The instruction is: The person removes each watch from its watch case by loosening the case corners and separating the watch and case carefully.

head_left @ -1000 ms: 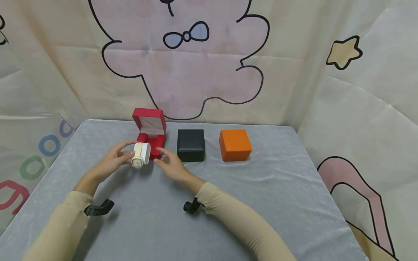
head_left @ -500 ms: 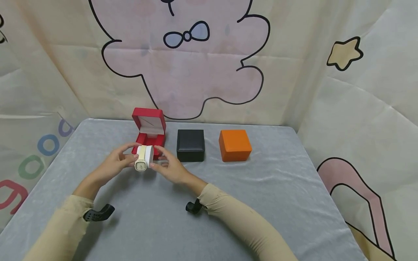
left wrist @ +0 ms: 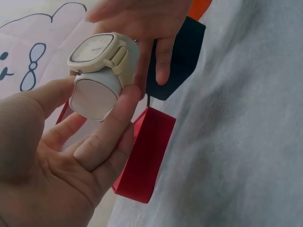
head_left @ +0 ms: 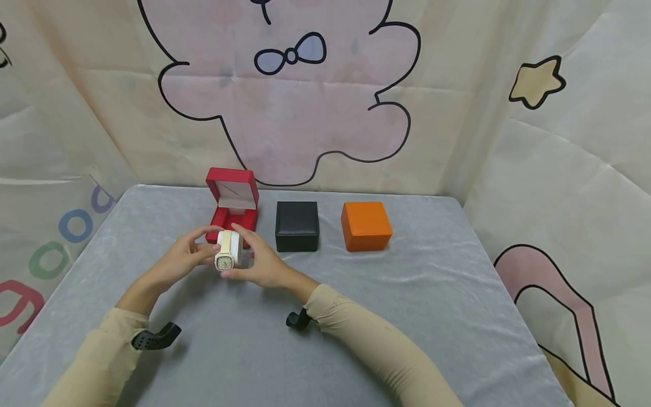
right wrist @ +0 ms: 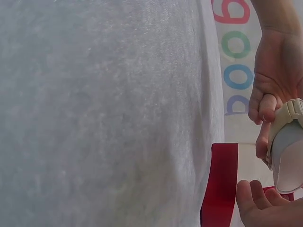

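A cream wristwatch (head_left: 224,257) is strapped round a white watch pillow (left wrist: 94,98). My left hand (head_left: 190,252) grips the pillow and watch by the left side, thumb and fingers bent round its end in the left wrist view. My right hand (head_left: 261,265) reaches round the watch from the right, its thumb and fingers spread; in the left wrist view the thumb stands apart from the dial. Whether its hidden fingertips touch the pillow I cannot tell. Behind the hands stands a red watch box (head_left: 233,189), lid up, its front partly covered by the hands.
A black box (head_left: 297,226) and an orange box (head_left: 367,226), both closed, stand in a row to the right of the red box. Grey cloth (head_left: 432,316) covers the table. A printed curtain (head_left: 458,85) hangs behind and at the sides.
The watch on its pillow has come slightly nearer and to the right in my left hand, away from the red box. My right hand has spread round it.
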The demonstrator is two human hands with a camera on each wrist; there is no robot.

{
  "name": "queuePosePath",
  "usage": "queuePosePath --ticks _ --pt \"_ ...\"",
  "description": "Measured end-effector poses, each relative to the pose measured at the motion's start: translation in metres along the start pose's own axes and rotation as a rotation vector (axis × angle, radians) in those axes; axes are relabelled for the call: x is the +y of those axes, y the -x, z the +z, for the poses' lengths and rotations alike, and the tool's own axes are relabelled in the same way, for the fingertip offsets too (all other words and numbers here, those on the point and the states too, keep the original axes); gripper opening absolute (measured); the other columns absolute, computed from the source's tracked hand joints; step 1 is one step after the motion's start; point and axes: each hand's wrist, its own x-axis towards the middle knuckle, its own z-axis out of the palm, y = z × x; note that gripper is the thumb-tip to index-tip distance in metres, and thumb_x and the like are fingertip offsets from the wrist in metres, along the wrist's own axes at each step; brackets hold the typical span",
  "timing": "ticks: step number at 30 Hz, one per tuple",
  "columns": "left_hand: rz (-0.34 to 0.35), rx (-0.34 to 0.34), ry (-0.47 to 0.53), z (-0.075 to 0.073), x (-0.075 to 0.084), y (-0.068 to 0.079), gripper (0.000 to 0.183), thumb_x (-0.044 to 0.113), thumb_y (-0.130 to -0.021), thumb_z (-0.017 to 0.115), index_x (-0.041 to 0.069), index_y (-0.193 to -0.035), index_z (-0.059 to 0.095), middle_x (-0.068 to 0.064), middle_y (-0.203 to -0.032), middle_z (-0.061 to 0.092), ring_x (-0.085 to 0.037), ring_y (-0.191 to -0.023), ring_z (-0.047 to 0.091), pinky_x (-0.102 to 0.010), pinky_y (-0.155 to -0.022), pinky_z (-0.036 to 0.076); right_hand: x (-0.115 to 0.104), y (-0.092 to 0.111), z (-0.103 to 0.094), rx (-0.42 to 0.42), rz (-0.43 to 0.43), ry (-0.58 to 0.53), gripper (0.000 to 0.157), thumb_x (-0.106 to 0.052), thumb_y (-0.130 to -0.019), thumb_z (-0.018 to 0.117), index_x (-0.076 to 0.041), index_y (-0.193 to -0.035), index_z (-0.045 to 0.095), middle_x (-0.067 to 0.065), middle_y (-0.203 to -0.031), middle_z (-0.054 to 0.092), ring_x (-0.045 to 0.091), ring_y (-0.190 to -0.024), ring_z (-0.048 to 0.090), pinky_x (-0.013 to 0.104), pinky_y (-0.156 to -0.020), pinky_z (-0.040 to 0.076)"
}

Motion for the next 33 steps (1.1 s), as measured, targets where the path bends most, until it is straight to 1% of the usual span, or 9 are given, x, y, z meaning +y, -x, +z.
queuePosePath --ticks 5,9,12,15,18,21,25,30,33 --pt "0.008 0.009 0.010 0.0025 0.0018 0.0002 0.059 0.032 -0.103 0.057 0.006 -0.152 0.036 -0.029 -0.133 0.060 -0.014 -0.092 0.075 -0.064 -0.103 0.048 0.0005 -0.0012 0.0006 -0.003 -0.025 0.016 0.101 -0.033 -0.083 0.082 -0.038 -0.161 0.018 -0.001 -0.156 0.040 0.005 -0.128 0.043 0.027 -0.104 0.050" --pt "0.011 0.019 0.021 0.0046 0.0018 -0.0001 0.058 0.032 -0.103 0.058 0.006 -0.151 0.037 -0.028 -0.131 0.062 -0.012 -0.093 0.075 -0.060 -0.101 0.051 0.0014 -0.0027 0.0015 0.004 -0.036 0.018 0.101 -0.031 -0.083 0.083 -0.035 -0.161 0.020 -0.001 -0.152 0.042 0.004 -0.124 0.044 0.021 -0.099 0.050" --pt "0.019 0.021 0.026 0.0057 0.0005 -0.0011 0.057 0.031 -0.103 0.059 0.006 -0.150 0.039 -0.024 -0.125 0.066 -0.012 -0.092 0.075 -0.051 -0.098 0.056 0.0026 -0.0042 0.0019 0.013 -0.046 0.020 0.098 -0.029 -0.083 0.084 -0.027 -0.161 0.024 0.001 -0.148 0.045 0.004 -0.118 0.047 0.018 -0.095 0.050" --pt "0.031 0.010 0.037 0.0071 -0.0013 -0.0022 0.056 0.029 -0.103 0.060 0.007 -0.150 0.039 -0.019 -0.120 0.069 -0.012 -0.092 0.074 -0.036 -0.093 0.057 0.0034 -0.0061 0.0020 0.032 -0.044 0.017 0.093 -0.025 -0.084 0.083 -0.020 -0.159 0.029 0.004 -0.144 0.048 0.007 -0.111 0.051 0.016 -0.089 0.051" --pt "0.041 -0.006 0.060 0.0079 -0.0033 -0.0027 0.057 0.026 -0.102 0.060 0.007 -0.151 0.037 -0.020 -0.123 0.067 -0.010 -0.093 0.072 -0.024 -0.089 0.055 0.0033 -0.0078 0.0019 0.052 -0.033 0.018 0.090 -0.021 -0.084 0.083 -0.018 -0.158 0.033 0.004 -0.145 0.048 0.008 -0.106 0.053 0.015 -0.083 0.051" --pt "0.036 -0.024 0.089 0.0085 -0.0048 -0.0030 0.060 0.025 -0.102 0.061 0.007 -0.153 0.034 -0.026 -0.132 0.060 -0.007 -0.098 0.070 -0.021 -0.088 0.056 0.0028 -0.0087 0.0013 0.059 -0.034 0.014 0.091 -0.020 -0.083 0.085 -0.017 -0.158 0.034 0.005 -0.148 0.047 0.009 -0.105 0.053 0.015 -0.080 0.052" --pt "0.018 -0.054 0.107 0.0077 -0.0048 -0.0035 0.062 0.026 -0.102 0.060 0.009 -0.155 0.032 -0.027 -0.137 0.053 -0.007 -0.100 0.069 -0.029 -0.093 0.056 0.0021 -0.0085 0.0013 0.057 -0.040 0.009 0.097 -0.019 -0.079 0.088 -0.018 -0.159 0.032 0.005 -0.151 0.044 0.009 -0.109 0.051 0.015 -0.079 0.053" --pt "-0.012 -0.092 0.075 0.0062 -0.0032 -0.0029 0.066 0.026 -0.102 0.060 0.008 -0.157 0.029 -0.016 -0.126 0.067 -0.011 -0.097 0.072 -0.049 -0.102 0.052 0.0012 -0.0054 0.0018 0.052 -0.015 0.026 0.103 -0.019 -0.078 0.088 -0.024 -0.161 0.027 0.004 -0.157 0.040 0.008 -0.119 0.044 0.015 -0.081 0.052" --pt "-0.033 -0.111 0.065 0.0060 -0.0022 -0.0021 0.069 0.027 -0.102 0.060 0.007 -0.159 0.026 -0.010 -0.117 0.073 -0.010 -0.096 0.073 -0.062 -0.107 0.045 0.0021 -0.0038 0.0022 0.050 -0.012 0.050 0.103 -0.019 -0.078 0.088 -0.026 -0.161 0.026 0.003 -0.158 0.039 0.009 -0.126 0.044 0.018 -0.090 0.052"
